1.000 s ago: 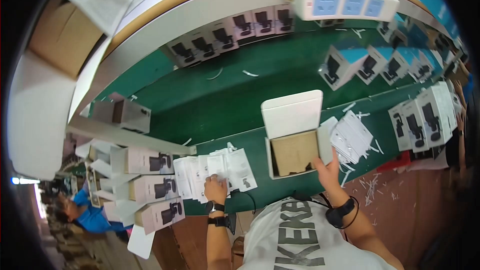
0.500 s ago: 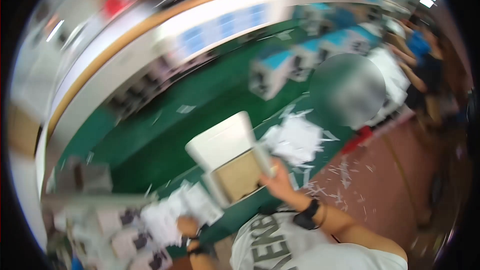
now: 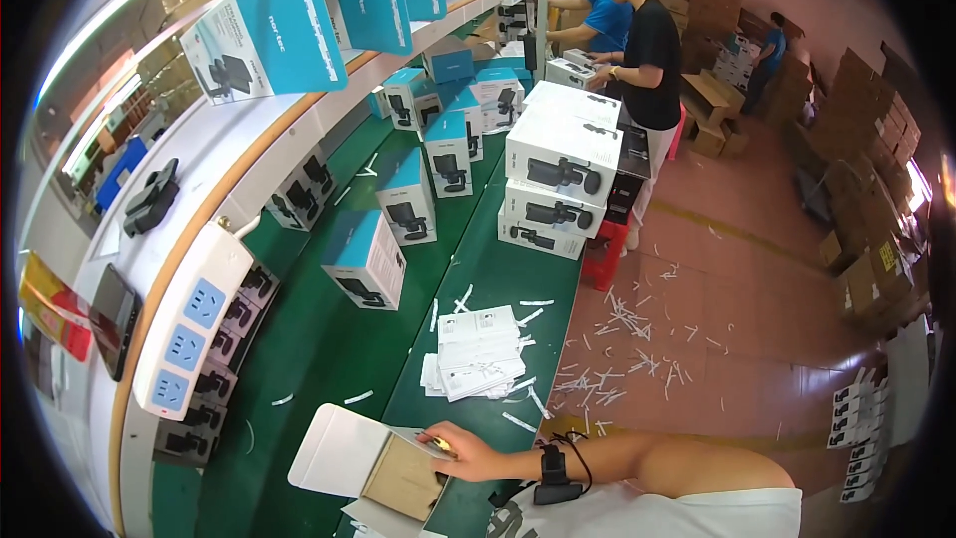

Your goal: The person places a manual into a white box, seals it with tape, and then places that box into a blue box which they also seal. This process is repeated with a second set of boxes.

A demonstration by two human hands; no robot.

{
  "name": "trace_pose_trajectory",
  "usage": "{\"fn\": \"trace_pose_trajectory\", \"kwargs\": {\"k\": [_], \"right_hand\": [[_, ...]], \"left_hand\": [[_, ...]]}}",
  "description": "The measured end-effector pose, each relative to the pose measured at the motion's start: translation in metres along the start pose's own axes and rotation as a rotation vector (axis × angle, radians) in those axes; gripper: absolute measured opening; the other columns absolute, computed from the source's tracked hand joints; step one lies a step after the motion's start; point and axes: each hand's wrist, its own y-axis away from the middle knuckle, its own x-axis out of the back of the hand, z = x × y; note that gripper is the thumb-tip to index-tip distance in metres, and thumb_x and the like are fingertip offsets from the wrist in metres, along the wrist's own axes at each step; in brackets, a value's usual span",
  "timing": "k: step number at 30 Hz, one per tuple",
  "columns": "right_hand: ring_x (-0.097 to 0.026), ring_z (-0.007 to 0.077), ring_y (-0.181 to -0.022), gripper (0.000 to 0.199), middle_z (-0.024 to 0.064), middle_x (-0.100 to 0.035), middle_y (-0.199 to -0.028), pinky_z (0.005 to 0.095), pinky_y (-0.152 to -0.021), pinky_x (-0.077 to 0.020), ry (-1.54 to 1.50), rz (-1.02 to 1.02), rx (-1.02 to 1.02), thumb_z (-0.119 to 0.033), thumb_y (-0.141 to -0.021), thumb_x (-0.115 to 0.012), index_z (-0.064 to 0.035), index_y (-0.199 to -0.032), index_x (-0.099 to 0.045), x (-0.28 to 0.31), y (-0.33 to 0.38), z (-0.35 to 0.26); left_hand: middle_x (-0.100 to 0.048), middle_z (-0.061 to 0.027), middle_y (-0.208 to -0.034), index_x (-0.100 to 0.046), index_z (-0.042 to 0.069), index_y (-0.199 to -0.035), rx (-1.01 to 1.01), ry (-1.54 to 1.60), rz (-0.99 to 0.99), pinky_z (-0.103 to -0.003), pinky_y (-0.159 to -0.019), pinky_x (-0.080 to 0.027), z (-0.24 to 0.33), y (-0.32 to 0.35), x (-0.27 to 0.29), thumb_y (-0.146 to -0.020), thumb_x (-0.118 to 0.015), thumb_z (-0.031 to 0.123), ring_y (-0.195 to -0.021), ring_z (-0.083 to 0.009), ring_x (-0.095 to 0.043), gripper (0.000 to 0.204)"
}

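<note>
Green counter [image 3: 329,339] runs away toward upper right. Stack of white leaflets [image 3: 480,351] near counter's front edge, paper strips scattered around. Teal-and-white product boxes [image 3: 406,201] upright in loose row. White boxes [image 3: 564,164] stacked at counter edge. White power strip [image 3: 189,324] on raised shelf. Red stool [image 3: 607,249] below stack. Paper scraps [image 3: 627,339] on floor. Two people [image 3: 637,35] at far end; cardboard cartons [image 3: 876,130] at right.

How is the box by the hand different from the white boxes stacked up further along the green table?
The box by the right hand lies open, lid flipped back, brown inside showing; the stacked boxes are shut. The open box sits alone; the stacked boxes are piled on each other. The stacked boxes show a dark gadget picture; the open box's lid is plain. Both are white cardboard.
</note>
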Motion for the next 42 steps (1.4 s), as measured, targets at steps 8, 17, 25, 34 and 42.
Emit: {"fn": "trace_pose_trajectory", "kwargs": {"k": [8,17,25,34,42], "right_hand": [[-0.056,0.0281,-0.126,0.054,0.0144,-0.055,-0.131,0.0363,-0.105,-0.0468,0.034,-0.063,-0.003,-0.013,-0.088,-0.072,-0.0027,-0.138,-0.054,-0.012,-0.006,-0.004],[-0.057,0.0303,-0.127,0.054,0.0151,-0.056,-0.13,0.0384,-0.108,-0.0454,-0.009,-0.087,-0.071,-0.015,-0.087,-0.072,-0.0025,-0.137,-0.055,-0.005,-0.004,-0.013],[-0.057,0.0276,-0.127,0.057,0.0151,-0.057,-0.131,0.0364,-0.108,-0.0453,0.056,-0.216,-0.013,-0.019,-0.088,-0.075,-0.0019,-0.138,-0.055,0.016,-0.011,-0.021],[-0.06,0.0279,-0.117,0.064,0.0154,-0.06,-0.127,0.0374,-0.102,-0.0482,-0.252,-0.381,-0.401,-0.032,-0.086,-0.083,-0.0005,-0.134,-0.055,0.04,-0.046,-0.037],[-0.061,0.0314,-0.112,0.066,0.0186,-0.061,-0.125,0.0404,-0.097,-0.0494,0.266,-0.176,-0.231,-0.037,-0.086,-0.082,-0.0004,-0.132,-0.053,-0.021,-0.018,-0.044]], "left_hand": [[-0.065,-0.0271,-0.125,-0.052,-0.013,-0.137,-0.738,0.154,0.034,-0.048,-0.097,-0.052,0.171,0.051,0.016,-0.094,-0.07,0.005,-0.107,-0.0357,-0.066,0.05],[-0.046,-0.0315,-0.148,-0.041,-0.013,-0.147,-0.864,0.224,0.14,-0.053,-0.108,-0.045,0.246,0.063,-0.007,-0.091,-0.069,0.013,-0.131,-0.0469,-0.051,0.068],[-0.046,-0.0311,-0.145,-0.047,-0.011,-0.143,-0.842,0.255,0.05,-0.054,-0.108,-0.044,0.248,0.059,0.006,-0.092,-0.07,0.025,-0.13,-0.0502,-0.05,0.066],[-0.047,-0.0328,-0.144,-0.053,-0.009,-0.139,-0.487,0.476,-0.203,-0.053,-0.109,-0.042,0.22,0.055,-0.017,-0.091,-0.075,0.028,-0.13,-0.049,-0.05,0.064],[-0.035,-0.0416,-0.151,-0.044,-0.002,-0.15,-0.97,-0.094,-0.346,-0.061,-0.117,-0.03,0.272,0.069,-0.007,-0.074,-0.085,0.04,-0.143,-0.0558,-0.034,0.096]]}}
